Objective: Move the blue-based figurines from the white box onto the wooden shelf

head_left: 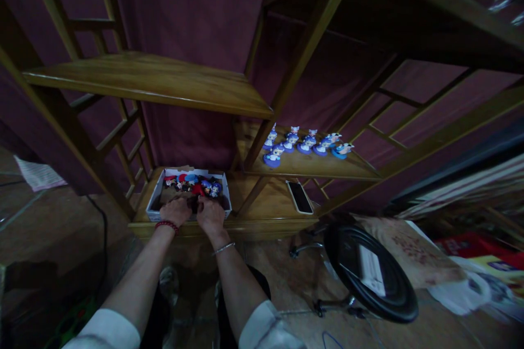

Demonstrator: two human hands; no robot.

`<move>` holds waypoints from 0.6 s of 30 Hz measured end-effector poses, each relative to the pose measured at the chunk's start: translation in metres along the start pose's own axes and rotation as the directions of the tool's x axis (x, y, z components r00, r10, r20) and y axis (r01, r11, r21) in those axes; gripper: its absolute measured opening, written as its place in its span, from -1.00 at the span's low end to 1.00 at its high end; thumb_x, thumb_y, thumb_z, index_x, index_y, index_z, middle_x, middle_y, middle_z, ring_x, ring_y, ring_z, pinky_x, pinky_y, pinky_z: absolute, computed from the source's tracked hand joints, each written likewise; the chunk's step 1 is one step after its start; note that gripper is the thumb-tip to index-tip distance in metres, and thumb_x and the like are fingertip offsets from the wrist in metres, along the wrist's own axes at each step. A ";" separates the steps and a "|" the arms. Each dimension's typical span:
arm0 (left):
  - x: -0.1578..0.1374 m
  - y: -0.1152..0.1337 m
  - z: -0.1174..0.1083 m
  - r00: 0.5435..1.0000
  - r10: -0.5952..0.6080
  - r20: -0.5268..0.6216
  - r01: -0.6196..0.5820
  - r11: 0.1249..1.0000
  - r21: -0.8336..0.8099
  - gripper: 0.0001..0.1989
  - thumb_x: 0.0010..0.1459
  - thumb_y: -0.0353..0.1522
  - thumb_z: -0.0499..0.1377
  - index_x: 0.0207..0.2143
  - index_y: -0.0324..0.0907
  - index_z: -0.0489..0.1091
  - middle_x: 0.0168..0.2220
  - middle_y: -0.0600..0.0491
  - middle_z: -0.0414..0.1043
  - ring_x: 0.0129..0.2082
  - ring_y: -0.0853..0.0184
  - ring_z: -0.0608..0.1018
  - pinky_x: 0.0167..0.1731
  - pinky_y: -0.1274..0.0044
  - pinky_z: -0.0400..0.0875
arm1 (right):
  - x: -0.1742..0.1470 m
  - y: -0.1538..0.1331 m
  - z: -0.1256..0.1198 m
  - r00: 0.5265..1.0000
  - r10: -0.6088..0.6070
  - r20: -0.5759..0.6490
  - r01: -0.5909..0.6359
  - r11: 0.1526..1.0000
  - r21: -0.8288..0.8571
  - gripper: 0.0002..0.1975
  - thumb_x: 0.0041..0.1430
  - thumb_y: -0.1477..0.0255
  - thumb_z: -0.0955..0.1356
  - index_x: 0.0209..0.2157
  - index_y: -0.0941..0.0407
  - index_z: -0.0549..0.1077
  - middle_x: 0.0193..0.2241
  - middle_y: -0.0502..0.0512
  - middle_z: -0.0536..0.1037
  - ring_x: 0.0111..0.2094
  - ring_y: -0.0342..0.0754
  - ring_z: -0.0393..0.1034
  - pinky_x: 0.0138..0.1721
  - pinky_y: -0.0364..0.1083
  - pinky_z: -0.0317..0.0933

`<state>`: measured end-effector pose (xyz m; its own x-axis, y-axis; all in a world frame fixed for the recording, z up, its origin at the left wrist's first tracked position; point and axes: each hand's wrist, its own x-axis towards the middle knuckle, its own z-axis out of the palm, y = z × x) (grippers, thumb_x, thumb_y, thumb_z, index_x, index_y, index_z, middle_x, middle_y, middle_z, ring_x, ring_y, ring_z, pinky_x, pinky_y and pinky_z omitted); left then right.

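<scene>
A shallow white cardboard box [153, 200] sits on the lowest shelf, with several small colourful figurines [213, 188] lying in its far part. Both my hands reach over its front side. My left hand [176, 210], with a red bead bracelet at the wrist, has its fingers closed. Close beside it, my right hand [210, 215], wearing a silver bangle, is closed too. Their fingertips meet around a small dark figurine [195, 204]; its details are too dim to make out. A red figurine [198, 190] lies just beyond the fingers.
Several purple-and-white figurines [289, 143] stand on the raised shelf [323, 168] at right. Below it lies a phone [300, 197]. A wooden shelf board [147, 79] overhangs the box. A round black stool [393, 300] holding a white paper item [371, 270] stands at lower right.
</scene>
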<state>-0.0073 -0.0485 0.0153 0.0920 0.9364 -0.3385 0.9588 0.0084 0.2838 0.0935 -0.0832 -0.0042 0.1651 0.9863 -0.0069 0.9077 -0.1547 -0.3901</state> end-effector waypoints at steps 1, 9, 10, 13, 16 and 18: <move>0.002 -0.001 0.000 1.000 -0.012 0.021 0.012 1.000 0.003 -0.57 0.05 -0.19 -0.10 -0.18 -0.21 0.39 -0.17 -0.22 0.41 -0.14 0.04 0.43 -0.21 0.32 0.27 | 0.001 0.000 -0.001 0.999 0.006 0.044 -0.005 1.000 -0.022 -0.73 0.10 0.45 0.14 -0.22 0.01 0.39 -0.29 0.06 0.51 -0.24 -0.07 0.38 -0.24 -0.11 0.21; 0.016 -0.010 0.006 0.992 0.040 0.118 -0.045 0.998 0.042 -0.60 -0.01 -0.21 -0.07 -0.17 -0.12 0.39 -0.13 -0.15 0.40 -0.14 0.03 0.43 -0.22 0.31 0.27 | 0.009 0.000 -0.007 0.968 0.019 0.249 0.011 0.993 -0.117 -0.70 0.12 0.35 0.11 -0.24 0.04 0.40 -0.28 0.13 0.51 -0.21 0.03 0.39 -0.26 0.00 0.24; 0.019 -0.011 0.007 0.991 0.041 0.125 -0.048 0.997 0.055 -0.61 -0.02 -0.21 -0.05 -0.17 -0.09 0.39 -0.12 -0.12 0.40 -0.13 0.04 0.42 -0.21 0.31 0.27 | 0.010 0.001 -0.008 0.964 0.015 0.265 0.017 0.993 -0.117 -0.70 0.11 0.35 0.12 -0.23 0.04 0.40 -0.26 0.13 0.51 -0.20 0.03 0.39 -0.25 0.01 0.24; 0.026 -0.014 0.009 0.993 0.029 0.113 -0.036 0.997 0.062 -0.64 -0.05 -0.25 -0.02 -0.18 -0.02 0.38 -0.11 -0.08 0.40 -0.11 0.06 0.41 -0.22 0.32 0.27 | 0.015 0.002 -0.012 0.945 0.002 0.328 0.038 0.992 -0.116 -0.70 0.07 0.34 0.15 -0.21 0.07 0.40 -0.21 0.16 0.49 -0.16 0.05 0.37 -0.22 0.01 0.23; 0.029 -0.014 0.008 0.991 0.022 0.132 -0.030 0.998 0.061 -0.63 -0.06 -0.29 -0.02 -0.18 -0.06 0.39 -0.10 -0.10 0.39 -0.10 0.04 0.41 -0.22 0.31 0.27 | 0.021 0.001 -0.015 0.931 0.003 0.366 0.044 0.992 -0.120 -0.68 0.06 0.34 0.16 -0.19 0.08 0.39 -0.18 0.17 0.47 -0.14 0.05 0.35 -0.19 0.01 0.22; 0.030 -0.013 0.007 0.988 0.010 0.153 -0.019 0.998 0.061 -0.64 -0.06 -0.29 -0.02 -0.20 -0.08 0.40 -0.12 -0.12 0.40 -0.12 0.03 0.41 -0.22 0.31 0.27 | 0.024 0.001 -0.015 0.915 0.002 0.403 0.055 0.990 -0.130 -0.68 0.04 0.35 0.17 -0.18 0.08 0.39 -0.17 0.18 0.47 -0.13 0.05 0.35 -0.19 0.00 0.23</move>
<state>-0.0152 -0.0226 -0.0046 0.1414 0.8717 -0.4691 0.9714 -0.0311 0.2352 0.1043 -0.0601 0.0089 -0.0022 0.9258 -0.3780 0.9577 -0.1068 -0.2671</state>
